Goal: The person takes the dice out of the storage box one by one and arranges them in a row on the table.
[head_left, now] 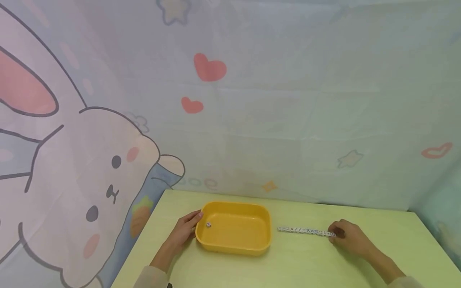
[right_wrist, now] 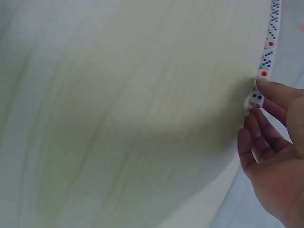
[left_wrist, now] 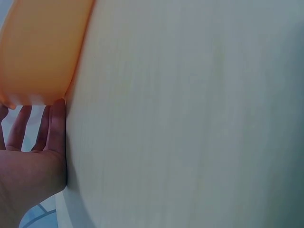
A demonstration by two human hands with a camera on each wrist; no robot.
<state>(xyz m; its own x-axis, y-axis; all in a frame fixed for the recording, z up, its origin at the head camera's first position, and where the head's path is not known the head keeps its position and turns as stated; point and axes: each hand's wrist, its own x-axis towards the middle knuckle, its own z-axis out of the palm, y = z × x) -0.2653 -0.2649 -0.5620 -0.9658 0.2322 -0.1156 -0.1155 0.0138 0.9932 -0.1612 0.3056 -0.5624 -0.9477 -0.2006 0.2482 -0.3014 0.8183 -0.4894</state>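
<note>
A straight row of small white dice [head_left: 304, 231] lies on the table, to the right of a yellow plastic tray [head_left: 234, 251]. My right hand [head_left: 349, 238] is at the row's right end. There, thumb and fingers pinch the end die [right_wrist: 256, 98], whose blue pips face the right wrist camera. Neighbouring dice show red and blue pips. At the tray's left end, my left hand [head_left: 185, 229] holds the rim, its fingers [left_wrist: 57, 126] against the outer wall. A single die [head_left: 208, 225] sits inside the tray near that hand.
The pale yellow-green table [head_left: 306, 268] ends at the back against a hanging cloth [head_left: 270, 120] printed with hearts and stars. A large cartoon rabbit [head_left: 104, 184] is printed on the cloth at left.
</note>
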